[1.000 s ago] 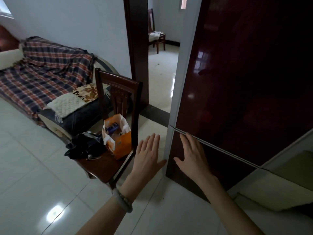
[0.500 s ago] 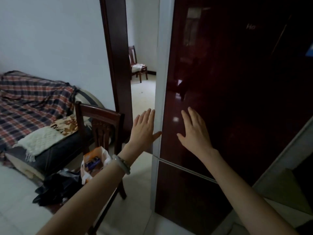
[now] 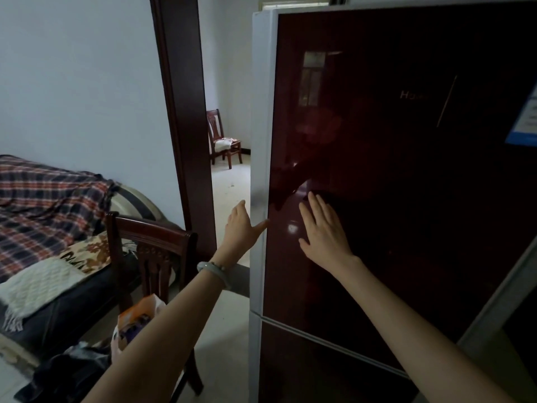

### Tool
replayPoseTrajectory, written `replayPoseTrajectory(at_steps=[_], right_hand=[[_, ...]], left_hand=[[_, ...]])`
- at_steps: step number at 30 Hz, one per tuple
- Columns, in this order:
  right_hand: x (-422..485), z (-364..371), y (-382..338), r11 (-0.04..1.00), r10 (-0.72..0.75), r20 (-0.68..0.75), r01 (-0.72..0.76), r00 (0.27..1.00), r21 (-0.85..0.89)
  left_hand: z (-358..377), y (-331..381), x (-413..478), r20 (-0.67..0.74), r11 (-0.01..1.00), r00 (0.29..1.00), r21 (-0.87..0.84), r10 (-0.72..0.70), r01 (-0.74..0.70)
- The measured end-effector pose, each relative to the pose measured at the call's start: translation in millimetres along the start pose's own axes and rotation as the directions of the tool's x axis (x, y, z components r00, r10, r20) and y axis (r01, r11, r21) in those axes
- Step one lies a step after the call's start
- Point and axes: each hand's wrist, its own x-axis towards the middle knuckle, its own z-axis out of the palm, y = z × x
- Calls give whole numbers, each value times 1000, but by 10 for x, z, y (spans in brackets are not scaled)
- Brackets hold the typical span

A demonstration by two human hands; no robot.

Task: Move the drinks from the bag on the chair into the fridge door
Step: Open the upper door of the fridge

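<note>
The fridge door [image 3: 392, 184] was a tall, glossy dark-red panel with a pale grey edge on its left side, and it was closed. To the left of the fridge and lower down stood a dark wooden chair [image 3: 151, 245], and on its seat sat the orange and white bag [image 3: 136, 318], partly hidden behind the left forearm; something purple showed inside it.

Half a second before, both hands had been lower on the door, and the view had since tilted up to show the top of the fridge.

The left hand [image 3: 241, 228] was open, its thumb touching the door's pale edge and its fingers hidden round the side. The right hand [image 3: 324, 228] lay flat and spread on the red panel, holding nothing. A pale bracelet [image 3: 210, 270] circled the left wrist.
</note>
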Motion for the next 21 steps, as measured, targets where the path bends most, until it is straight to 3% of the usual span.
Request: replayPoseTrajectory(at_steps=[4, 9, 21], right_hand=[[4, 105, 41, 998, -35, 37, 37, 999, -60], [-7, 154, 95, 993, -70, 87, 78, 994, -93], [-24, 79, 68, 985, -82, 164, 105, 983, -140]], left_hand=[[106, -12, 89, 113, 932, 993, -355, -28, 67], [105, 10, 229, 180, 840, 978, -510, -108, 187], [17, 3, 240, 207, 869, 972, -455, -109, 194]])
